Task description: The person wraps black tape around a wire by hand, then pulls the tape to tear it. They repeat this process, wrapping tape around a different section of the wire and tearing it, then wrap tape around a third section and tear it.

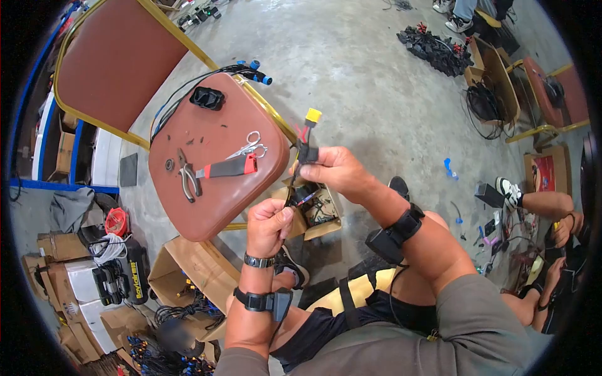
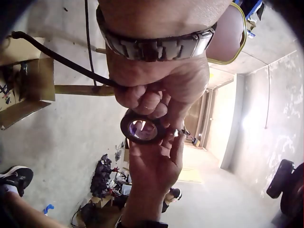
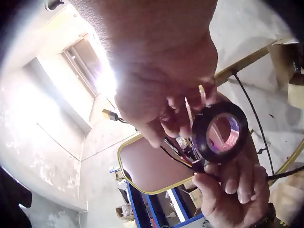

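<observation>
My left hand [image 1: 268,220] pinches a black cable [image 2: 64,60] that trails away behind its curled fingers. Just above it, my right hand [image 1: 335,170] grips a wire lead between thumb and fingers. A yellow connector [image 1: 313,115] on short red and black wires sticks up from that lead, past a black part [image 1: 306,153] at the fingertips. Between the two hands is a roll of black tape [image 3: 221,133], its ring facing the right wrist camera and its inner core pinkish. From the left wrist, the same tape roll [image 2: 142,129] overlaps the right hand; I cannot tell which hand bears it.
On a brown chair seat [image 1: 210,213] lie pliers [image 1: 187,177], scissors [image 1: 249,147], a red-and-grey handled cutter [image 1: 229,168] and a black tray [image 1: 207,98]. An open carton [image 1: 323,213] stands below the hands. Another person's arms [image 1: 552,250] show at right.
</observation>
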Demonstrator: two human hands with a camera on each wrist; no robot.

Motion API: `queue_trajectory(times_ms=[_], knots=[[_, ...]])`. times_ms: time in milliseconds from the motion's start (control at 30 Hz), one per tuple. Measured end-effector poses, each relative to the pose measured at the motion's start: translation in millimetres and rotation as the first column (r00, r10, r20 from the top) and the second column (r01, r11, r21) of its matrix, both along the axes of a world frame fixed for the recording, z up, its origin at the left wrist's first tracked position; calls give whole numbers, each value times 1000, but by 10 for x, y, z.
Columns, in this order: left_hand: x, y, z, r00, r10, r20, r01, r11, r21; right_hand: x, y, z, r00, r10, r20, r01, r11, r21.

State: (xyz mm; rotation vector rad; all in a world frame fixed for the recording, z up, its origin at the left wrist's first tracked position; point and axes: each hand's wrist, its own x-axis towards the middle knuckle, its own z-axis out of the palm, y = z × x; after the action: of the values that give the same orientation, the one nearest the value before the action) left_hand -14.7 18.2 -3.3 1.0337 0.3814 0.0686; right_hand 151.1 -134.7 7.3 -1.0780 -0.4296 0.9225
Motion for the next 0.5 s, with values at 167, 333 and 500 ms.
queue_trajectory(times_ms=[167,333,500], knots=[[-25,42,-9,999,-19,48,20,1000,-19,13,-59,25,951,302,68,-298,953,-61],[-35,22,9,997,-51,53,55,996,-76,2,-50,129,834,486,261,-368,843,-393],[-22,-8,53,997,-73,33,76,993,-86,35,-28,78,820,522,235,-419,827,-376]])
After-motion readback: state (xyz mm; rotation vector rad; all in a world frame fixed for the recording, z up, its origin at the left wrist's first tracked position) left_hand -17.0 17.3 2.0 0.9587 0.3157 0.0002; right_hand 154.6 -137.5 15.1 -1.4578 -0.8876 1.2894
